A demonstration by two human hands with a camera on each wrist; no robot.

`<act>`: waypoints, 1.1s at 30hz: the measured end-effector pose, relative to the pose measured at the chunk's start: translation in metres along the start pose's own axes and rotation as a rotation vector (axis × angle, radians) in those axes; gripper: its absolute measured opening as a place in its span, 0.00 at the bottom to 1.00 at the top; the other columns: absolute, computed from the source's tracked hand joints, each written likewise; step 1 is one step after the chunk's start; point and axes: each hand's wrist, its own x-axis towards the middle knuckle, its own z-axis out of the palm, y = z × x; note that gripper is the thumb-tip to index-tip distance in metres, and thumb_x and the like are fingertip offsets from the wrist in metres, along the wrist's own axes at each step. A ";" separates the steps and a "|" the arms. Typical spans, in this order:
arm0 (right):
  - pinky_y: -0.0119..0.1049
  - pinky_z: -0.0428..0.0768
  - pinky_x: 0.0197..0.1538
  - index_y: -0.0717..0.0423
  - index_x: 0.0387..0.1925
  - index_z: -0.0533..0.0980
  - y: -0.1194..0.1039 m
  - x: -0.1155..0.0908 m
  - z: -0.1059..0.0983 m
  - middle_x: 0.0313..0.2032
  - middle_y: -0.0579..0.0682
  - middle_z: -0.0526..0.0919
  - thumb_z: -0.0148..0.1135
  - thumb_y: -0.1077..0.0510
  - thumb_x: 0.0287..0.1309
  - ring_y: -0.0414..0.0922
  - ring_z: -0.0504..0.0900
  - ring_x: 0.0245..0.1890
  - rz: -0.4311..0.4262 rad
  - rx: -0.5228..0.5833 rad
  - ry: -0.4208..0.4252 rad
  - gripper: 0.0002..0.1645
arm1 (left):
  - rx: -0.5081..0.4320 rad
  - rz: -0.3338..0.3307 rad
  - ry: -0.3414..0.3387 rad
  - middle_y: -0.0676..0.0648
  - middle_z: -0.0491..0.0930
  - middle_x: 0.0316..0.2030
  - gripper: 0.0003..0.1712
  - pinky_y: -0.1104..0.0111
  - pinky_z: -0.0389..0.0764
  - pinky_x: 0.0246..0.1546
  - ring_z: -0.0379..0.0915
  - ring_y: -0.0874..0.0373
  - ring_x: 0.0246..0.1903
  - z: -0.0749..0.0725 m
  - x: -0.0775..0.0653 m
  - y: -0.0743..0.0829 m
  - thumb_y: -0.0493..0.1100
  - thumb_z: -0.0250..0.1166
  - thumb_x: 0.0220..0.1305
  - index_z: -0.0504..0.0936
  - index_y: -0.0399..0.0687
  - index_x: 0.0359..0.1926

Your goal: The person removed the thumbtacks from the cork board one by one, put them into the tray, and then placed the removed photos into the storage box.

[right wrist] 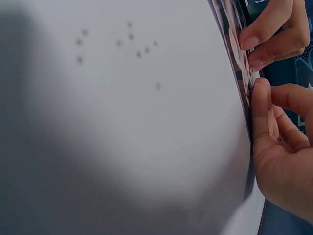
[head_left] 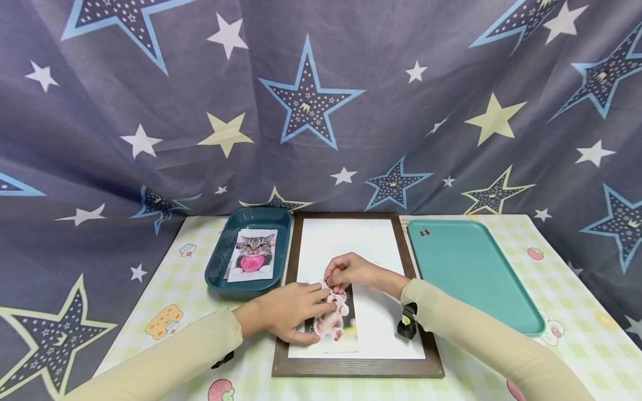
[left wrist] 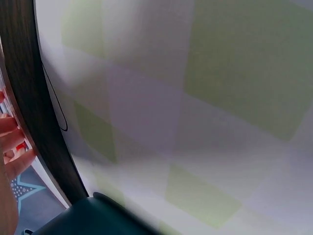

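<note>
A cat photo (head_left: 331, 324) lies on a white board (head_left: 351, 239) with a brown wooden frame (head_left: 358, 368). My left hand (head_left: 296, 312) rests on the photo's left part, fingers spread, holding it against the board. At the photo's top edge, my right hand (head_left: 355, 272) has thumb and fingers pinched together. Between the fingertips in the left wrist view shows a small red push pin (left wrist: 20, 146), mostly hidden by the fingers. The right wrist view shows my right hand (right wrist: 283, 132) close beside the left fingers (right wrist: 266, 29) at the photo.
Left of the board stands a dark teal bin (head_left: 214, 267) with a stack of photos, the top one a cat with a pink heart (head_left: 252, 256). To the right lies a green tray (head_left: 476, 273) with red push pins (head_left: 424, 232) in its far left corner. A star-patterned curtain (head_left: 381, 55) hangs behind.
</note>
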 end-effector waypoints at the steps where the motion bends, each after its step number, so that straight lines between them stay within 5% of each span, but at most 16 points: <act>1: 0.29 0.84 0.33 0.72 0.41 0.79 0.000 0.000 -0.001 0.26 0.45 0.83 0.60 0.69 0.60 0.36 0.83 0.25 -0.001 0.002 -0.002 0.09 | -0.002 0.001 0.002 0.50 0.75 0.58 0.38 0.64 0.82 0.52 0.73 0.59 0.54 0.000 0.000 0.000 0.71 0.54 0.68 0.71 0.57 0.70; 10: 0.29 0.85 0.34 0.73 0.40 0.79 -0.002 -0.002 -0.004 0.26 0.45 0.84 0.60 0.70 0.60 0.37 0.83 0.25 -0.011 0.028 -0.022 0.08 | -0.002 -0.014 -0.043 0.49 0.74 0.64 0.39 0.61 0.82 0.55 0.73 0.56 0.61 -0.003 0.001 0.000 0.71 0.52 0.69 0.68 0.58 0.73; 33: 0.27 0.84 0.32 0.76 0.43 0.79 0.001 0.000 -0.004 0.27 0.45 0.86 0.61 0.69 0.61 0.35 0.82 0.24 0.010 0.028 0.003 0.11 | 0.007 -0.010 -0.022 0.49 0.74 0.64 0.39 0.63 0.81 0.55 0.73 0.57 0.59 -0.005 -0.001 0.001 0.71 0.53 0.69 0.69 0.57 0.72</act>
